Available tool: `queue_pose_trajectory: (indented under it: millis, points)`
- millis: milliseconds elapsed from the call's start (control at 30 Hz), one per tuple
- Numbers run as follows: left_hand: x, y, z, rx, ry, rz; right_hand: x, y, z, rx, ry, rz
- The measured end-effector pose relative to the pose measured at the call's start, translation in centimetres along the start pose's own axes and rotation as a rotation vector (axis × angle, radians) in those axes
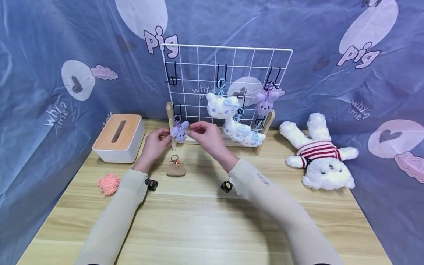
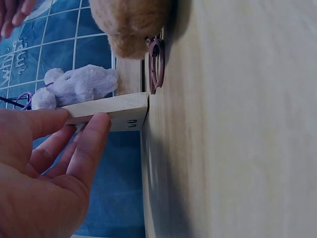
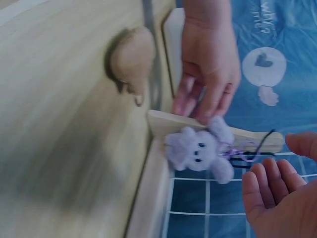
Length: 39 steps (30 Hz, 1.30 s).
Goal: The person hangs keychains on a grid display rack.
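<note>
A small purple plush bunny keychain [image 1: 180,133] hangs by its ring from a black hook at the lower left of the white wire grid rack [image 1: 205,68]. Thumb and fingers of my left hand [image 2: 54,168] pinch the rack's left wooden post [image 2: 111,105], right beside the bunny. On the bunny's other side is my right hand [image 1: 209,136]. In the right wrist view its fingers [image 3: 272,181] are loosely bent, with nothing between them and the thumb, near the hook and ring.
White plush kitty charms [image 1: 222,106] and another purple bunny [image 1: 264,103] hang on the rack. A brown plush keychain [image 1: 176,169] lies in front. At left are a tissue box [image 1: 120,138] and pink fluffy clump [image 1: 109,184]; at right, a white plush bear [image 1: 322,154].
</note>
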State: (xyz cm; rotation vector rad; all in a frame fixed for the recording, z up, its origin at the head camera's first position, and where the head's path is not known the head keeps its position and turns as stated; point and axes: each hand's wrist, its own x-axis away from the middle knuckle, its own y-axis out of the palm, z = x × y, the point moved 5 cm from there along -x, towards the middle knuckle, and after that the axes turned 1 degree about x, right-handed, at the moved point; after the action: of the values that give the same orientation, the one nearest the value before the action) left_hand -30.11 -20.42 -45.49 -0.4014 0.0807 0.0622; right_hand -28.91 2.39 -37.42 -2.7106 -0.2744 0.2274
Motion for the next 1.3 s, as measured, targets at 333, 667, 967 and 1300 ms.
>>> queue_pose_trajectory:
  millis: [333,667,967,1300]
  points:
    - [0.0,-0.1,-0.1,0.004,0.0,0.0,-0.6,3.4,2.0,0.063,0.038,-0.135]
    - [0.0,-0.1,0.0,-0.027,0.012,-0.002,-1.4,6.7,3.9,0.049,0.122,-0.295]
    - [0.2,-0.2,0.1,-0.056,0.015,0.004,-2.1,8.5,4.4,0.171,0.144,-0.338]
    - [0.0,-0.2,0.1,-0.039,-0.002,0.003,-2.1,9.3,5.0,0.312,0.156,-0.355]
